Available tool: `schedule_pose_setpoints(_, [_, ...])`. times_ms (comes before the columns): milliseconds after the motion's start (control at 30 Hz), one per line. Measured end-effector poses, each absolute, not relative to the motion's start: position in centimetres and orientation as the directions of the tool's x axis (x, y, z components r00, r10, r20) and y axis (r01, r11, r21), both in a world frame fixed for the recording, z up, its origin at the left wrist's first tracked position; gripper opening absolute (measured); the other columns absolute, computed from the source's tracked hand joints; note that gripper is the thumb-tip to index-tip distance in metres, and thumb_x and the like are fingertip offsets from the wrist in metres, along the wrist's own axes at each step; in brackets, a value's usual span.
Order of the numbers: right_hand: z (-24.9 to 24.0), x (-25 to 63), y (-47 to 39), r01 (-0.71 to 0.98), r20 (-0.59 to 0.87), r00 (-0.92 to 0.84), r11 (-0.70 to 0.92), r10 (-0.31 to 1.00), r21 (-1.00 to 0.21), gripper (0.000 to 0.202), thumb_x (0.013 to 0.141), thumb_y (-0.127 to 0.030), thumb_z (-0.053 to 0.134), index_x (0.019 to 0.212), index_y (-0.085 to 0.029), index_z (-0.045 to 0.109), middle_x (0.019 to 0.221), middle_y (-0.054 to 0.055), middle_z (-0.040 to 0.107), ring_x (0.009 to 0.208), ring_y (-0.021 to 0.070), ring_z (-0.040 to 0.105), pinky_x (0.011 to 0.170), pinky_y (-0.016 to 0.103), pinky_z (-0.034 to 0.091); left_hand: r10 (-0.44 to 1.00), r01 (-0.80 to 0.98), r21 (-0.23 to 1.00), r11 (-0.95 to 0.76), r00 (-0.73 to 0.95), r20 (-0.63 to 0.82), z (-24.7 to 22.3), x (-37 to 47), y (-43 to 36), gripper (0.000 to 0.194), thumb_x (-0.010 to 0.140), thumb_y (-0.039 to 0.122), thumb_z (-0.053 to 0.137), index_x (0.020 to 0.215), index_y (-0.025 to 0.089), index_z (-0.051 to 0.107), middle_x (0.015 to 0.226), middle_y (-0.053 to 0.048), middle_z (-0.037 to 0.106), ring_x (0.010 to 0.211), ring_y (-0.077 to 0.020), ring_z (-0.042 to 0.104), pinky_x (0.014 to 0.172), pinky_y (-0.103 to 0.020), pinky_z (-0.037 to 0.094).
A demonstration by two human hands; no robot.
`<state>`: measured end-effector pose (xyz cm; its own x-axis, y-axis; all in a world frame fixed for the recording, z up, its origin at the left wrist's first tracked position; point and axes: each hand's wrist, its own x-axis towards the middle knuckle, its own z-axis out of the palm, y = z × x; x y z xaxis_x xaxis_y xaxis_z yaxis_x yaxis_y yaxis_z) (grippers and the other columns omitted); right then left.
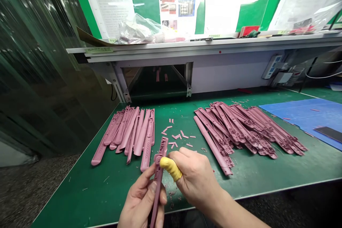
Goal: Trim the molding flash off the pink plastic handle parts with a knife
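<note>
My left hand (145, 201) is wrapped round a long, narrow pink plastic part (158, 188), held tilted up over the near edge of the table. Its far end has a ribbed hollow, with a round piece partway down. My right hand (196, 178) is closed beside it, with a yellow finger cover (171, 168) on one digit touching the part near the round piece. Whatever the right fingers grip is hidden. Beyond the hands lie small pink scraps (176, 136). A group of similar pink parts (145, 133) rests at left, and a larger heap (227, 128) at right.
The green table (107, 188) carries a blue sheet (301, 114) at right, with a dark flat object (330, 132) on it. At the back, a conveyor belt (149, 85) runs through an opening under a shelf (171, 50). A power strip (272, 67) is mounted at the right.
</note>
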<state>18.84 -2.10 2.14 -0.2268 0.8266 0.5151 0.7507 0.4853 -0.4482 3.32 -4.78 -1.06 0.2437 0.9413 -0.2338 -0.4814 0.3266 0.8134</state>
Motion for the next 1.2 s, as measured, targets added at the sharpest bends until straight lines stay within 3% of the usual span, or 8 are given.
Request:
schedule_pose_setpoints(100, [2.4, 19.6, -3.2, 0.678, 0.405, -0.282, 0.48, 0.87, -0.557, 0.03, 0.096, -0.032, 0.037, 0.108, -0.021, 0.062, 0.075, 0.003, 0.057, 0.065, 0.0148, 0.052, 0.059, 0.024, 0.038, 0.94, -0.514, 0.789, 0.337, 0.232, -0.251, 0.3, 2.6, -3.5, 0.035, 0.086, 0.04, 0.054, 0.12, 0.036, 0.044, 0.08, -0.002, 0.066, 0.049, -0.0171, 0.065, 0.031, -0.023, 0.048])
schedule_pose_setpoints(200, [1.1, 19.8, -5.2, 0.566, 0.309, -0.361, 0.47, 0.88, -0.677, 0.037, 0.095, -0.023, 0.038, 0.129, -0.02, 0.051, 0.086, 0.006, 0.062, 0.076, 0.016, 0.057, 0.068, 0.026, 0.045, 0.964, -0.611, 0.747, 0.263, 0.202, -0.175, 2.2, 1.3, -1.8, 0.016, 0.094, 0.036, 0.039, 0.102, 0.029, 0.052, 0.072, 0.002, 0.059, 0.035, -0.0063, 0.048, 0.028, -0.014, 0.036])
schedule_pose_setpoints(367, [-2.9, 17.5, -7.8, 0.541, 0.133, -0.451, 0.389, 0.882, -0.746, 0.018, 0.087, -0.023, 0.052, 0.101, -0.02, 0.064, 0.08, 0.004, 0.068, 0.071, 0.0172, 0.062, 0.066, 0.026, 0.045, 0.962, -0.54, 0.796, -0.274, -0.156, 0.225, 4.5, 0.4, -1.2, 0.022, 0.095, 0.032, 0.037, 0.101, 0.032, 0.058, 0.074, 0.002, 0.051, 0.046, -0.007, 0.044, 0.039, -0.018, 0.034])
schedule_pose_setpoints(533, [-4.0, 15.9, -7.8, 0.644, 0.069, -0.454, 0.381, 0.888, -0.664, 0.009, 0.083, -0.016, 0.053, 0.079, -0.022, 0.06, 0.072, -0.001, 0.066, 0.064, 0.0154, 0.06, 0.059, 0.024, 0.038, 0.868, -0.335, 0.802, -0.494, -0.247, 0.432, 5.3, 1.9, -3.4, 0.016, 0.082, 0.042, 0.061, 0.09, 0.029, 0.065, 0.071, 0.002, 0.054, 0.049, -0.0114, 0.046, 0.046, -0.027, 0.037])
schedule_pose_setpoints(800, [-3.4, 15.9, -6.6, 0.716, 0.089, -0.389, 0.361, 0.917, -0.598, 0.015, 0.088, -0.02, 0.05, 0.083, -0.022, 0.064, 0.074, 0.002, 0.065, 0.069, 0.017, 0.061, 0.061, 0.025, 0.039, 0.932, -0.337, 0.869, -0.362, -0.147, 0.331, 5.6, 2.2, -5.5, 0.014, 0.065, 0.043, 0.078, 0.065, 0.032, 0.069, 0.061, 0.004, 0.055, 0.048, -0.0115, 0.047, 0.048, -0.028, 0.042])
schedule_pose_setpoints(933, [-3.4, 16.6, -6.5, 0.691, 0.142, -0.409, 0.408, 0.901, -0.597, 0.018, 0.09, -0.021, 0.048, 0.092, -0.022, 0.066, 0.077, 0.004, 0.065, 0.072, 0.0189, 0.061, 0.063, 0.027, 0.041, 0.938, -0.38, 0.858, -0.346, -0.13, 0.321, 5.8, 1.5, -5.2, 0.024, 0.067, 0.05, 0.073, 0.089, 0.041, 0.068, 0.063, 0.005, 0.056, 0.048, -0.0118, 0.046, 0.047, -0.027, 0.04])
schedule_pose_setpoints(1033, [-3.6, 17.3, -6.7, 0.582, 0.26, -0.357, 0.431, 0.897, -0.689, 0.023, 0.094, -0.022, 0.041, 0.103, -0.021, 0.062, 0.081, 0.004, 0.067, 0.071, 0.0167, 0.061, 0.065, 0.026, 0.044, 0.924, -0.459, 0.803, -0.382, -0.17, 0.342, 6.2, 0.5, -4.1, 0.037, 0.075, 0.05, 0.066, 0.11, 0.045, 0.059, 0.065, 0.006, 0.055, 0.046, -0.0108, 0.042, 0.046, -0.027, 0.037])
schedule_pose_setpoints(1200, [-3.9, 16.0, -7.0, 0.285, 0.43, -0.347, 0.531, 0.833, -0.798, 0.031, 0.085, -0.04, 0.061, 0.107, -0.017, 0.06, 0.094, 0.007, 0.069, 0.081, 0.0169, 0.064, 0.073, 0.024, 0.048, 0.916, -0.59, 0.709, -0.386, -0.335, 0.22, 6.1, -0.6, -1.0, 0.018, 0.09, 0.037, 0.052, 0.104, 0.034, 0.063, 0.07, 0.005, 0.047, 0.054, -0.0072, 0.04, 0.053, -0.02, 0.042])
